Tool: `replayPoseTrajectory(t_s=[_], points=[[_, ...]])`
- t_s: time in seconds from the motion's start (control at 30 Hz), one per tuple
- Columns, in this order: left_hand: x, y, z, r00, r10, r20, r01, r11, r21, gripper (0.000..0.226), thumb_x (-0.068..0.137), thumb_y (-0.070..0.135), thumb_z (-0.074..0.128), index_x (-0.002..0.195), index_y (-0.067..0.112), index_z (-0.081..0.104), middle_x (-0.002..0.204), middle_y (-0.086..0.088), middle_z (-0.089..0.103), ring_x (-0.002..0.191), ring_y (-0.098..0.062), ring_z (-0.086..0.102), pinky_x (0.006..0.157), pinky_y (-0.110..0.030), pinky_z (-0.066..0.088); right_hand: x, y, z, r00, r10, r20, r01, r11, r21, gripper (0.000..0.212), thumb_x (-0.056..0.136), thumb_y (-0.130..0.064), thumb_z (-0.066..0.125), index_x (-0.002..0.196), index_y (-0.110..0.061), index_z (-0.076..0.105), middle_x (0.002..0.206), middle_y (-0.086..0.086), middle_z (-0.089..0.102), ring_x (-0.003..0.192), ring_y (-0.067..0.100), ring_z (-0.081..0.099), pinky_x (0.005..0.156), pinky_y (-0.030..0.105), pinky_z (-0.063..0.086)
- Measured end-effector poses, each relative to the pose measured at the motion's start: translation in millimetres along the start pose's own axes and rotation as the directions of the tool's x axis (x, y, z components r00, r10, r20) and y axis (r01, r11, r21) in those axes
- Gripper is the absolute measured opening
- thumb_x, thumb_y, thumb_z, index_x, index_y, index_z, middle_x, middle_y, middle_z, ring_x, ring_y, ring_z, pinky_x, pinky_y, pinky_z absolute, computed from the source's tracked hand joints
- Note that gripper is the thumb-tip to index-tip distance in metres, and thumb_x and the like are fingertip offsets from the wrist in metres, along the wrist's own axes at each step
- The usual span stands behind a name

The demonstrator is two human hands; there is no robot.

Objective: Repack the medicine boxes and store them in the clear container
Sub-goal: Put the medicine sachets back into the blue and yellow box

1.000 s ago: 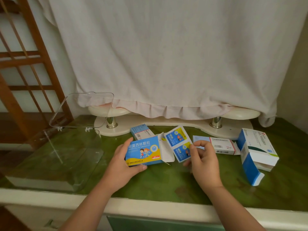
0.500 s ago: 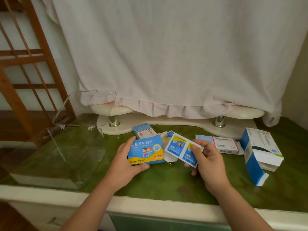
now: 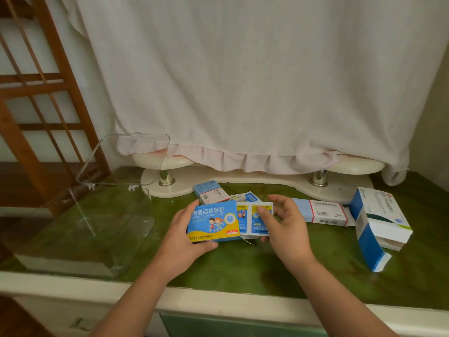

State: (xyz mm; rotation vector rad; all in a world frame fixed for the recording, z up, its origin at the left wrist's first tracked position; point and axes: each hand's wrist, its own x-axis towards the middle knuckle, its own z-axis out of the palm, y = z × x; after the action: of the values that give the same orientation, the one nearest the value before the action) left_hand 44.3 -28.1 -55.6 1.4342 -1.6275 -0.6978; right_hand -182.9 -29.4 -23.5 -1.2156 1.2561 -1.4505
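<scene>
My left hand (image 3: 181,242) grips the blue-and-yellow amoxicillin box (image 3: 213,221) just above the green tabletop. My right hand (image 3: 285,226) pinches a strip of two blue sachets (image 3: 255,218), with the strip's left end at the box's open right side. More sachets (image 3: 245,197) lie behind the box. A small blue-and-white box (image 3: 210,192) rests farther back. A flat white box with a red stripe (image 3: 323,211) lies to the right. A large blue-and-white box (image 3: 379,221) with an open flap stands at the far right. The clear container (image 3: 97,229) sits at the left, its lid raised.
A cream stand (image 3: 257,181) with metal posts runs along the back under a hanging white cloth (image 3: 243,81). A wooden lattice frame (image 3: 43,105) stands at the left. The table's pale front edge (image 3: 218,300) crosses below my arms.
My right hand has carried the sachet strip leftward from the table to the box's open side. The left hand has kept hold of the box.
</scene>
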Motion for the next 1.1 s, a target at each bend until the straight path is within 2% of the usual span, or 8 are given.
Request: replayPoseTrajectory(t_s=[0.2,0.33,0.4,0.57,0.63,0.7,0.87,1.1], points=[[1,-1,1,1.0,0.008,0.001,-0.008,1.0,-0.022,0.104,0.064,0.016,0.091,0.146,0.041,0.032,0.133,0.021,0.037,0.112,0.019,0.046,0.076,0.001,0.045,0,3,16,0.997,0.068,-0.02,-0.069,0.995,-0.075,0.022,0.09,-0.015,0.068,0.104,-0.017,0.051,0.096,0.002,0.071,0.067,0.007,0.073,0.047,0.021,0.053],[0,0,1,1.0,0.013,-0.003,-0.013,1.0,-0.018,0.104,0.064,0.014,0.091,0.146,0.04,0.032,0.128,0.025,0.037,0.11,0.024,0.043,0.074,0.002,0.043,-2,6,21,0.99,0.133,-0.039,-0.136,0.986,-0.095,0.015,0.091,-0.015,0.066,0.099,-0.016,0.052,0.094,0.005,0.067,0.053,0.012,0.067,0.037,0.02,0.045],[0,-1,1,1.0,0.011,-0.001,-0.011,1.0,-0.009,0.105,0.064,0.015,0.091,0.147,0.04,0.032,0.132,0.022,0.037,0.111,0.021,0.045,0.074,0.001,0.044,-3,6,22,0.988,0.145,-0.045,-0.149,0.982,-0.113,0.015,0.091,-0.016,0.067,0.098,-0.016,0.054,0.094,0.004,0.066,0.05,0.012,0.066,0.036,0.021,0.045],[0,-2,0,1.0,0.02,0.004,-0.02,1.0,0.0,0.106,0.062,0.017,0.092,0.146,0.042,0.032,0.135,0.021,0.037,0.113,0.018,0.046,0.077,-0.004,0.047,0,8,25,0.99,0.126,-0.056,-0.136,0.953,-0.27,0.014,0.087,-0.026,0.072,0.084,-0.02,0.06,0.084,0.0,0.068,0.069,0.016,0.068,0.047,0.024,0.049],[0,-2,0,1.0,0.021,0.004,-0.021,1.0,0.003,0.107,0.062,0.018,0.092,0.147,0.042,0.032,0.136,0.021,0.037,0.114,0.013,0.048,0.079,-0.007,0.047,0,11,26,0.989,0.141,-0.036,-0.145,0.95,-0.277,0.012,0.087,-0.025,0.072,0.084,-0.02,0.062,0.083,-0.001,0.07,0.073,0.014,0.07,0.054,0.028,0.055],[1,-2,0,1.0,0.023,0.003,-0.023,1.0,0.006,0.107,0.062,0.018,0.092,0.147,0.041,0.032,0.136,0.02,0.037,0.116,0.009,0.049,0.08,-0.007,0.047,-2,13,27,0.987,0.162,-0.02,-0.162,0.955,-0.247,0.009,0.086,-0.021,0.073,0.086,-0.017,0.064,0.081,0.0,0.072,0.07,0.011,0.07,0.057,0.028,0.059],[2,-4,1,1.0,0.029,0.0,-0.029,1.0,-0.003,0.107,0.062,0.017,0.092,0.146,0.042,0.032,0.136,0.02,0.037,0.115,0.007,0.051,0.077,-0.003,0.047,-5,15,30,0.987,0.16,0.005,-0.153,0.951,-0.269,0.008,0.085,-0.016,0.072,0.086,-0.019,0.064,0.08,-0.002,0.072,0.065,0.006,0.066,0.051,0.018,0.049],[2,-3,1,0.999,0.034,-0.004,-0.034,0.999,-0.018,0.106,0.061,0.017,0.093,0.144,0.046,0.032,0.131,0.026,0.038,0.114,0.011,0.051,0.078,-0.005,0.047,-4,16,30,0.986,0.162,0.042,-0.141,0.938,-0.317,0.006,0.085,-0.016,0.071,0.081,-0.019,0.069,0.076,-0.001,0.073,0.064,0.008,0.065,0.056,0.024,0.053]])
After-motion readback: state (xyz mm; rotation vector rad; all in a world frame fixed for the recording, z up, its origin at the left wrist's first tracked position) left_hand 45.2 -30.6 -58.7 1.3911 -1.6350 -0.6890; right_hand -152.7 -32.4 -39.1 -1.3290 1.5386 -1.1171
